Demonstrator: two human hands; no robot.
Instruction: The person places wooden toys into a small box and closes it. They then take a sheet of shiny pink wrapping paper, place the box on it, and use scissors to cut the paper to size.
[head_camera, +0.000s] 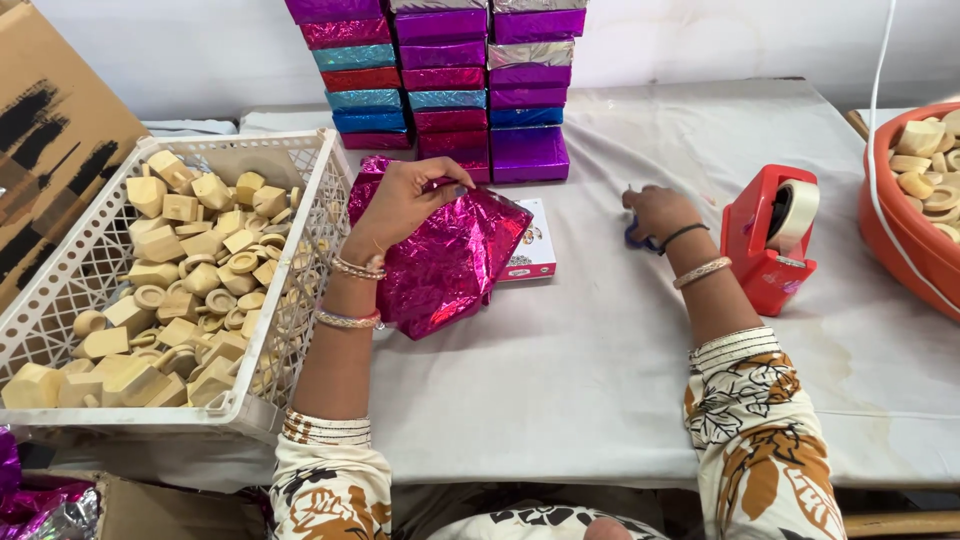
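Foil sheet (445, 255) pinched in my left hand (405, 205); right hand (655, 212) closed on scissors (638, 237). Tape dispenser (770, 238) beside; crate (300, 165) crowds left.

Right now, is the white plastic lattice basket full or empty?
Nearly full: the white plastic lattice basket holds pale wooden blocks and rings piled close to its rim.
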